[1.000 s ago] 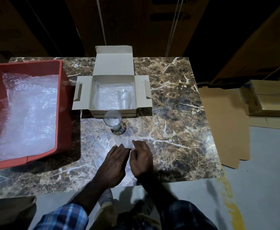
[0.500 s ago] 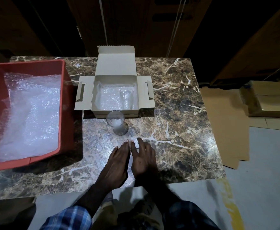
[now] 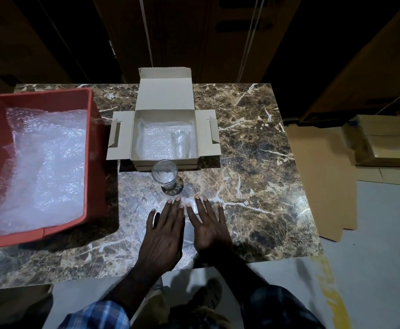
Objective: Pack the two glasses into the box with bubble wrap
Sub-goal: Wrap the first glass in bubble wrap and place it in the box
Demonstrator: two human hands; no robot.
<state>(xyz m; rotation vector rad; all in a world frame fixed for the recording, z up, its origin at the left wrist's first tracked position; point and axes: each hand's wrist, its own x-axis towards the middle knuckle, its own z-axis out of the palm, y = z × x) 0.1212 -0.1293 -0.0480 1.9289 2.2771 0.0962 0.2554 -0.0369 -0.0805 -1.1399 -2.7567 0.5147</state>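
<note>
At 9 o'clock on the marble table (image 3: 253, 143): red bin (image 3: 92, 143) holding bubble wrap (image 3: 44, 162). At 12, open box (image 3: 164, 136), wrap-lined, one glass (image 3: 181, 144) lying inside at right. Second glass (image 3: 165, 175) upright just in front of it. At 6, left hand (image 3: 163, 231) and right hand (image 3: 209, 225) flat, fingers straight and slightly spread, pressing a clear bubble wrap sheet (image 3: 192, 205).

Both flat hands (image 3: 184, 231) press bubble wrap (image 3: 190, 206) near glass (image 3: 165, 174).

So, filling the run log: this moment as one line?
left hand, right hand flat on bubble wrap sheet | glass upright | box open
</note>
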